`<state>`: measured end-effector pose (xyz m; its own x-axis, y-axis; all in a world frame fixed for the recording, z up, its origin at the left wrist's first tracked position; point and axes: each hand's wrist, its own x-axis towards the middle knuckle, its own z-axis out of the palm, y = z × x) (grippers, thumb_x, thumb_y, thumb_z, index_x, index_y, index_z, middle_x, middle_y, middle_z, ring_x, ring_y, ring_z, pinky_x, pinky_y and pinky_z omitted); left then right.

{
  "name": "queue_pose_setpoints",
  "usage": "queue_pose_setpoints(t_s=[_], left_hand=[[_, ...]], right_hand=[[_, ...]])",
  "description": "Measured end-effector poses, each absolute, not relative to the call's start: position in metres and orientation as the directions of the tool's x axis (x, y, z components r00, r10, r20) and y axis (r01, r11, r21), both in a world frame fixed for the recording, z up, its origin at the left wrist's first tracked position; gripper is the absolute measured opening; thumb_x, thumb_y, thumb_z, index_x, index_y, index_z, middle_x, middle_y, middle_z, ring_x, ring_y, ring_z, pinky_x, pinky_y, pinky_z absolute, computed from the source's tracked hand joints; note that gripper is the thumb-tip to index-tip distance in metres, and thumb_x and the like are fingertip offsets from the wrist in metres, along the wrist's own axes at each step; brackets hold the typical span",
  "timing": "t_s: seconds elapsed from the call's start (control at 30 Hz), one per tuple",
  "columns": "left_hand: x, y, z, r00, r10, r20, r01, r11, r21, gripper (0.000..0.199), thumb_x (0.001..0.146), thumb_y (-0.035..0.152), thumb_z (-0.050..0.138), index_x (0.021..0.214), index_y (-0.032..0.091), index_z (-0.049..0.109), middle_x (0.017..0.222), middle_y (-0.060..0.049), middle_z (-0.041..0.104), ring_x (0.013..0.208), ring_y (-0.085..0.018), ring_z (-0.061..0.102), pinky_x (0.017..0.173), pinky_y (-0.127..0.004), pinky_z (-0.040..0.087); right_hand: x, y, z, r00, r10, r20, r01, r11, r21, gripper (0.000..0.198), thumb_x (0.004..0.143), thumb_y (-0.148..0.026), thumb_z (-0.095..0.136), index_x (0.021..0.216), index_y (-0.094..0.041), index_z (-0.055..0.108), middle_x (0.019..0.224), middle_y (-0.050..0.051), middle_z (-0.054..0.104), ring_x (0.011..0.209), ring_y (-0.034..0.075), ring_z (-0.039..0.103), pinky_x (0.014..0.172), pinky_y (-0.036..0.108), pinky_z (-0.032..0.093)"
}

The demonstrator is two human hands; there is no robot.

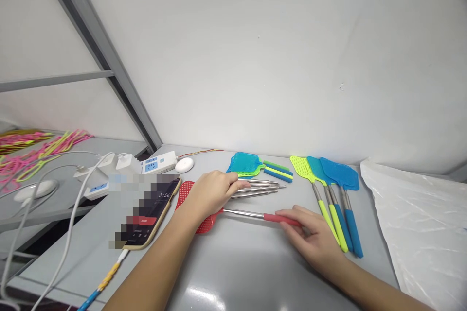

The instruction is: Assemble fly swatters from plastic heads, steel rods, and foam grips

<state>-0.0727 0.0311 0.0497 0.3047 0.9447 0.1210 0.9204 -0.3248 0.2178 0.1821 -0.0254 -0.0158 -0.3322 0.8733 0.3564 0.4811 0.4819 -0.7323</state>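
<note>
A red fly swatter (244,213) with a metal shaft lies crosswise in front of me, its perforated head partly under my left wrist. My right hand (310,235) grips its red handle, thumb and fingers closed around the end. My left hand (217,189) is closed over the left ends of several loose metal rods (260,189), thumb pointing right; what its curled fingers hold is hidden. Behind the rods lie stacked blue and green swatter heads (244,163) and loose coloured handles (278,171). On the right, several assembled yellow-green and blue swatters (337,175) lie side by side.
A phone (155,211) with a cable lies on the left of the grey table (233,262). Behind it are a power strip (159,162) and a white oval device (184,164). White plastic sheeting (419,233) covers the right end. A wall stands behind.
</note>
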Motion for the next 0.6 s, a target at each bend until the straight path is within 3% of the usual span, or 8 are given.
queue_pose_setpoints(t_s=[0.13,0.3,0.5,0.6], left_hand=[[-0.0723,0.0309,0.0491,0.243,0.964,0.111,0.936,-0.263,0.236,0.050,0.091,0.058,0.032,0.066,0.024,0.060,0.059,-0.003,0.057,0.055,-0.018,0.049,0.053,-0.027,0.018],[-0.0719,0.0317,0.0493,0.191,0.977,0.095,0.936,-0.210,0.282,0.047,0.089,0.059,0.034,0.074,0.026,0.063,0.064,-0.003,0.060,0.058,-0.020,0.051,0.052,-0.027,0.019],[-0.0702,0.0307,0.0457,0.192,0.979,0.066,0.934,-0.203,0.294,0.049,0.088,0.061,0.034,0.067,0.024,0.060,0.062,-0.003,0.059,0.055,-0.019,0.049,0.051,-0.027,0.020],[-0.0703,0.0322,0.0431,0.196,0.977,0.080,0.925,-0.211,0.316,0.049,0.088,0.061,0.034,0.067,0.024,0.060,0.062,-0.003,0.059,0.055,-0.018,0.049,0.051,-0.027,0.021]], right_hand=[[0.1811,-0.0285,-0.0164,-0.348,0.858,0.377,0.473,0.508,-0.720,0.023,0.091,-0.030,0.052,0.108,-0.024,0.066,0.069,0.000,0.057,0.060,0.014,0.053,0.055,0.026,0.040],[0.1804,-0.0291,-0.0151,-0.367,0.884,0.289,0.432,0.437,-0.789,0.020,0.092,-0.033,0.052,0.103,-0.025,0.067,0.090,0.003,0.069,0.080,0.017,0.062,0.071,0.027,0.046],[0.1829,-0.0287,-0.0180,-0.377,0.863,0.337,0.466,0.491,-0.736,0.022,0.093,-0.033,0.050,0.106,-0.024,0.065,0.078,0.002,0.065,0.068,0.015,0.058,0.061,0.027,0.043],[0.1824,-0.0282,-0.0172,-0.376,0.873,0.311,0.441,0.464,-0.768,0.020,0.092,-0.033,0.051,0.104,-0.025,0.065,0.086,0.002,0.067,0.076,0.016,0.061,0.067,0.026,0.046]])
